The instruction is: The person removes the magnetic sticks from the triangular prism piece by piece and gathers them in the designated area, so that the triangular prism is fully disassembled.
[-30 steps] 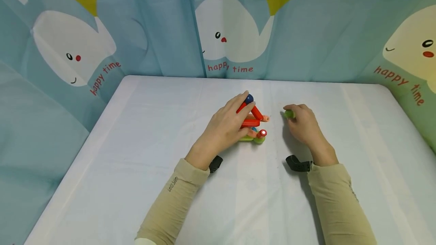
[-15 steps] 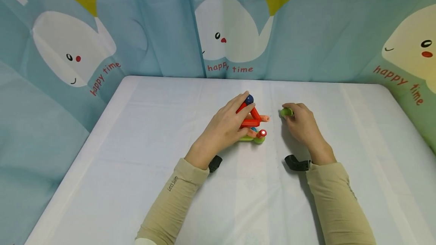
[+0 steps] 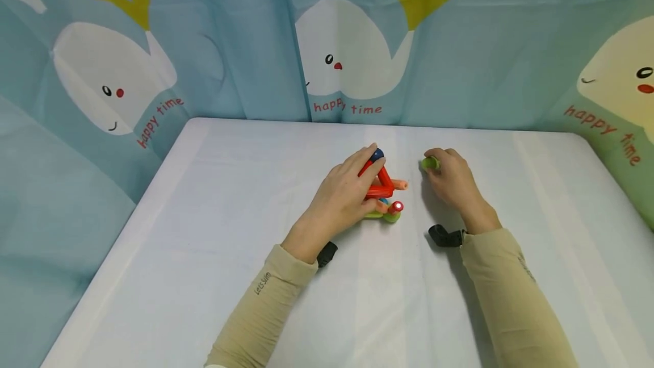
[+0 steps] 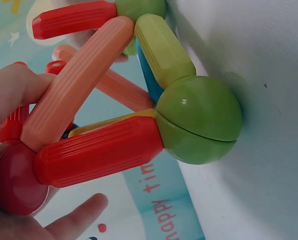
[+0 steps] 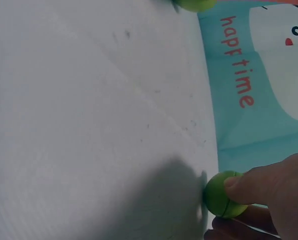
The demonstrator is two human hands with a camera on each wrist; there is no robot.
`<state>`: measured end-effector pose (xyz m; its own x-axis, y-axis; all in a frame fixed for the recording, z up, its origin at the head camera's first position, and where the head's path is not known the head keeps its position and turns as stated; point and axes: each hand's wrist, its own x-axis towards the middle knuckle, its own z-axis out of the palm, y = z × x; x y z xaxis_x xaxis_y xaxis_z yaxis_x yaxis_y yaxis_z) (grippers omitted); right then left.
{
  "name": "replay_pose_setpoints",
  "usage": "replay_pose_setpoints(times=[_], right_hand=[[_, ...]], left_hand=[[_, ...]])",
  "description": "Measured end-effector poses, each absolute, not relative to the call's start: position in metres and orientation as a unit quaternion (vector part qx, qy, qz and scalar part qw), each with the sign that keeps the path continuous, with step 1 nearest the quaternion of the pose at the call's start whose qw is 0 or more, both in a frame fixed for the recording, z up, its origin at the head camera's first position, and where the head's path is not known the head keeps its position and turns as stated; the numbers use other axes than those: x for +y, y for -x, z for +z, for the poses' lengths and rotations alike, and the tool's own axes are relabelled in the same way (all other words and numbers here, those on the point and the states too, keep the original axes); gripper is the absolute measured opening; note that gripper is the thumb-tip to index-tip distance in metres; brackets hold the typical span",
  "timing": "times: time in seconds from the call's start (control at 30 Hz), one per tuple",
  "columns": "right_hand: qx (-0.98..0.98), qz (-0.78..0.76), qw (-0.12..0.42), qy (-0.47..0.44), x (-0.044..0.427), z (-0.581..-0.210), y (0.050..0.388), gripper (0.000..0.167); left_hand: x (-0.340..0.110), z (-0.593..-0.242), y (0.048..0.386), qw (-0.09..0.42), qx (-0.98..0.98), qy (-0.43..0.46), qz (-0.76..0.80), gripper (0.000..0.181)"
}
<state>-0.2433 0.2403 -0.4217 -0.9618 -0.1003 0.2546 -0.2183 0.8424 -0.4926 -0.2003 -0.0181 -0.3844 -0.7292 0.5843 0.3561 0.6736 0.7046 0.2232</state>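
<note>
Green ball (image 5: 217,195) sits in right fingers (image 5: 254,186), near table's far edge (image 3: 490,133).

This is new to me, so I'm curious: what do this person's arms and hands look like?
The left hand and right hand are ungloved. The khaki left sleeve reads "Let's Slim" in dark letters; the matching right sleeve has lettering too slanted to read. Each arm wears a black wrist piece.
</note>
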Motion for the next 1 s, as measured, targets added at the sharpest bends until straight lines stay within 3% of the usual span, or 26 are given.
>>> replay_pose_setpoints(times=[0.63, 1.0], right_hand=[[-0.963, 0.251, 0.087, -0.046, 0.244, -0.414, 0.241, 0.038], [-0.951, 0.263, 0.138, -0.089, 0.231, -0.393, 0.233, 0.030]], left_hand=[[-0.020, -0.385, 0.201, 0.145, -0.901, 0.360, -0.194, 0.062], [-0.020, -0.386, 0.201, 0.148, -0.902, 0.357, -0.194, 0.069]])
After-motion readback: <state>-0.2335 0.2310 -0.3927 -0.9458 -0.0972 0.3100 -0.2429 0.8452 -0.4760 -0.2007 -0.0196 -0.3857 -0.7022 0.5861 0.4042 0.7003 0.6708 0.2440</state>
